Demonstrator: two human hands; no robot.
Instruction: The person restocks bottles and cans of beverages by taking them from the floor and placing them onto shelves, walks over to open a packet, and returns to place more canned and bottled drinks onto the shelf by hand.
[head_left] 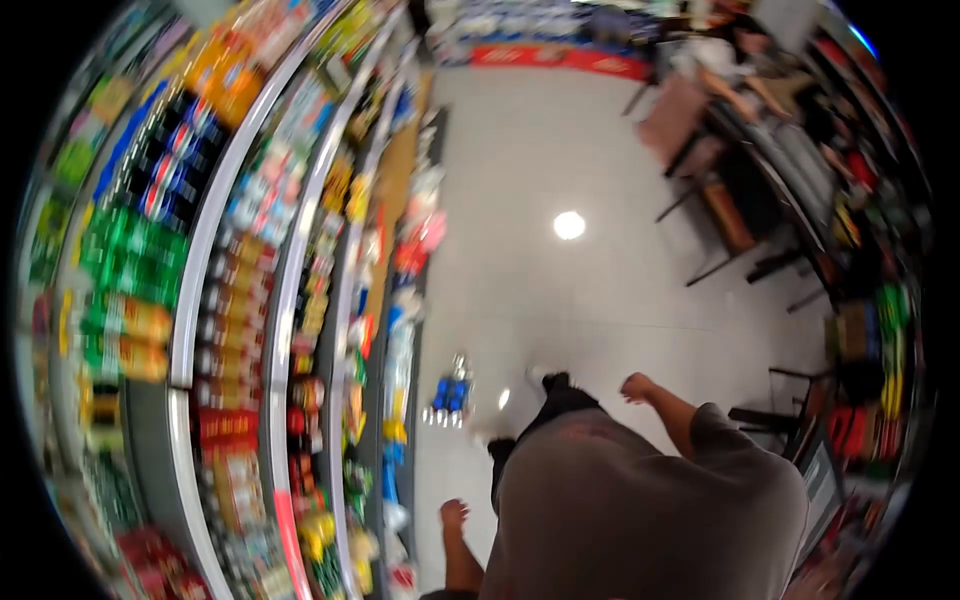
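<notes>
My left hand (pixel 454 514) hangs low beside the shelving, fingers loosely curled and nothing seen in it. Out to the right of my body, my right hand (pixel 637 388) hangs over the floor, also loosely curled and holding nothing visible. Both hands are somewhat blurred. A small pack of clear bottles with blue labels (pixel 449 396) stands on the floor ahead of my left hand, close to the lowest shelf. Neither hand touches it. My grey shirt (pixel 620 500) fills the bottom middle, with a dark-trousered leg (pixel 568 392) stepping forward.
Shelves on the left carry green bottles (pixel 135 250), dark cola bottles (pixel 180 160), orange drinks (pixel 222 80) and red-brown bottles (pixel 240 310). Pale tiled floor (pixel 520 270) runs forward. Chairs (pixel 725 205) stand at the right near a table with people beside it. Stacked goods with red fronts (pixel 550 58) line the far end.
</notes>
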